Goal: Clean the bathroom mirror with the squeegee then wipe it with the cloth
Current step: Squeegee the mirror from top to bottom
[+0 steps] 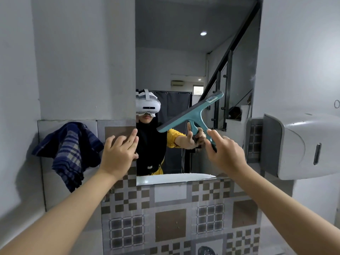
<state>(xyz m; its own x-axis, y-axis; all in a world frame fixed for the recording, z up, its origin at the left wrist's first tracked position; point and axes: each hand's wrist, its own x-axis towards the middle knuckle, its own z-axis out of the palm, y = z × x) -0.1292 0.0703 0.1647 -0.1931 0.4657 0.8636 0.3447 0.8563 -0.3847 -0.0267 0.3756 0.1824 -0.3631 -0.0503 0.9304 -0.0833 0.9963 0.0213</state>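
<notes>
The tall mirror (184, 57) fills the wall ahead and reflects a person with a headset. My right hand (225, 153) grips the handle of a teal squeegee (191, 113). Its blade is tilted, high on the right, and lies against or close to the lower middle of the glass. My left hand (119, 151) rests with spread fingers on the mirror's left edge, holding nothing. A dark blue checked cloth (70, 151) hangs on the wall left of the mirror, just beyond my left hand.
A grey-and-white paper towel dispenser (301, 146) juts from the right wall at hand height. Patterned brown and grey tiles (171, 216) cover the wall below the mirror. A plain grey wall stands on the left.
</notes>
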